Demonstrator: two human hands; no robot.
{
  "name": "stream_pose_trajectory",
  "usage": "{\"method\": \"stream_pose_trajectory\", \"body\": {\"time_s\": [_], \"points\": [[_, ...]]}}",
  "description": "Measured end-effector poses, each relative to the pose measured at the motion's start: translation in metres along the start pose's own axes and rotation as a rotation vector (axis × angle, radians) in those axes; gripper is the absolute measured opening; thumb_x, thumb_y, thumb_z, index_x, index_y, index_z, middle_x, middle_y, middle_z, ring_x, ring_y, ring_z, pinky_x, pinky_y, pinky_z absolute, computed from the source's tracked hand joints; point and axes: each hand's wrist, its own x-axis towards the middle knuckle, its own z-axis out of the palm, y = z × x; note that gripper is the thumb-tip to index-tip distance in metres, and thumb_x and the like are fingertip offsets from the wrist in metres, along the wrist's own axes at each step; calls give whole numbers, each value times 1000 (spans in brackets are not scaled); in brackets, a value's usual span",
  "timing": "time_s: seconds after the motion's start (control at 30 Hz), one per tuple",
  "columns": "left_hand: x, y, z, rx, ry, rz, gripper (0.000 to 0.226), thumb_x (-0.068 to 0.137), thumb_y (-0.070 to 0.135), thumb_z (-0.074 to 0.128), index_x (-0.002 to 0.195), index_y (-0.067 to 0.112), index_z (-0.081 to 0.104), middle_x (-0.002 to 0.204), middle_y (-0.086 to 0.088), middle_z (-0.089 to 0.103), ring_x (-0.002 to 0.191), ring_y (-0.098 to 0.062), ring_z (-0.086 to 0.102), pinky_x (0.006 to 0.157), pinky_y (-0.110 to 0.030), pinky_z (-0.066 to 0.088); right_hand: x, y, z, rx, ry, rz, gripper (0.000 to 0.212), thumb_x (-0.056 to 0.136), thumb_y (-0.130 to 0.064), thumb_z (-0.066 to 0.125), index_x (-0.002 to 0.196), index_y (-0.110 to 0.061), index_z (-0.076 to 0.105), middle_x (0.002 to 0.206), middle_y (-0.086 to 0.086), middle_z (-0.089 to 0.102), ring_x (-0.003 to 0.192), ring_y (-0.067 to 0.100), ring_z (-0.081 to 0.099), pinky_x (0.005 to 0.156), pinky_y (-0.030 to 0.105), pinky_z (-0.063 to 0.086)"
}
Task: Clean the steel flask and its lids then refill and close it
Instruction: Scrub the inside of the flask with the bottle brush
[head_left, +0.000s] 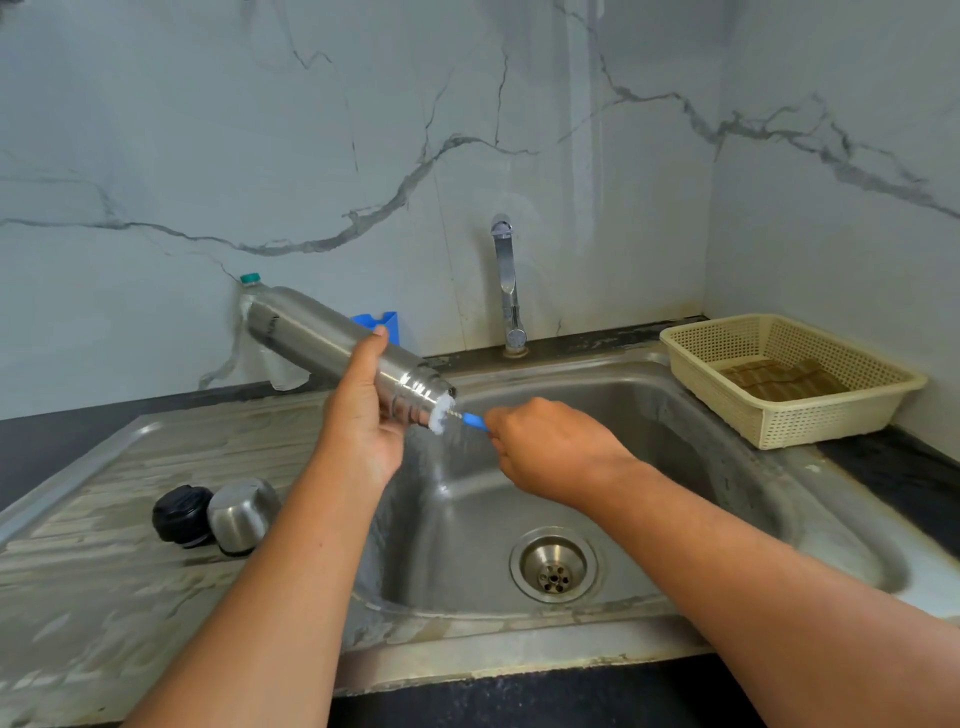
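Flask (332, 348): tilted mouth-down over the sink (727, 493); your left hand (363, 415) is wrapped round its body.
Brush (475, 420): head in the foamy mouth; your right hand (545, 447) pinches the blue handle.
Lids: black stopper (182, 514) and steel cap (241, 514), side by side on the drainboard (104, 519).
Progress: early, judging by the inside scrub; rinse, lids, refill and closing remain.
Hidden: bristles, the flask's inside, your right fingertips.

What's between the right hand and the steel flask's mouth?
In the head view, a bottle brush: its blue handle and wire stem bridge the right hand and steel flask.
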Motion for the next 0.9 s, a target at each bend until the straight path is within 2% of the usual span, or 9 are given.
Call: {"method": "stream_pose_trajectory", "body": {"time_s": [0.1, 0.23, 0.3, 0.4, 0.53, 0.63, 0.7, 0.8, 0.9], "points": [[8, 5, -7, -46, 43, 53, 34, 84, 34, 84, 107, 15, 66, 96, -8, 69, 84, -23, 68, 89, -46, 59, -4, 5, -2, -20, -32, -16, 18, 99, -10, 46, 88, -23, 42, 72, -2, 44, 57, 16, 43, 49, 32, 34], [-3, -13, 3, 89, -20, 37, 37, 82, 39, 84, 105, 16, 68, 95, -9, 70, 82, -24, 70, 70, -40, 60, 1, -5, -1, 35, -1, -12, 12, 100, -13, 47, 97, -23, 49, 74, -3, 45, 60, 16, 47, 51, 32, 38], [-3, -6, 5, 52, 4, 47, 33, 84, 36, 84, 104, 16, 67, 90, -6, 71, 76, -21, 71, 73, -40, 61, -1, 1, -2, 51, -16, -18, 17, 100, -15, 47, 87, -24, 42, 73, -3, 44, 61, 17, 46, 51, 32, 34], [3, 5, -4, -42, 53, 74, 38, 83, 36, 85, 109, 14, 66, 97, -8, 69, 78, -21, 70, 76, -41, 62, -5, 8, -4, 34, -43, -33, 29, 98, -16, 47, 74, -27, 34, 73, -1, 46, 62, 19, 46, 52, 32, 34], [-9, -12, 4, 82, 25, 63, 36, 84, 39, 83, 106, 15, 68, 88, -5, 70, 72, -20, 69, 59, -32, 59, 0, -2, -3, 84, -22, -11, 34, 99, -15, 46, 72, -29, 31, 74, -1, 46, 61, 18, 46, 52, 32, 34], [-16, -14, 15, 62, -54, 65, 36, 87, 36, 82, 113, 15, 67, 101, -6, 75, 88, -19, 76, 69, -32, 61, 0, 3, 1, 210, 24, 47, 33, 96, -16, 50, 69, -26, 35, 73, -2, 49, 64, 22, 50, 54, 31, 36], [-19, -9, 16, 29, -148, 43, 29, 94, 31, 74, 116, 15, 65, 109, -8, 75, 100, -21, 74, 82, -35, 62, -1, 10, 3, 309, 69, 95, 29, 92, -16, 53, 67, -23, 40, 70, -2, 50, 65, 22, 49, 55, 32, 38], [-21, -8, 13, -18, -287, -3, 23, 98, 23, 64, 119, 13, 62, 108, -8, 72, 112, -25, 68, 103, -40, 55, -2, 18, 4, 473, 112, 160, 28, 88, -16, 58, 65, -21, 43, 65, -4, 50, 59, 17, 45, 57, 31, 40], [-22, -6, 12, -20, -326, 19, 27, 94, 28, 72, 117, 15, 65, 107, -7, 72, 114, -25, 65, 110, -43, 49, -4, 16, 4, 634, 114, 146, 33, 84, -13, 64, 63, -22, 41, 58, -9, 44, 53, 10, 38, 56, 26, 40]]}}
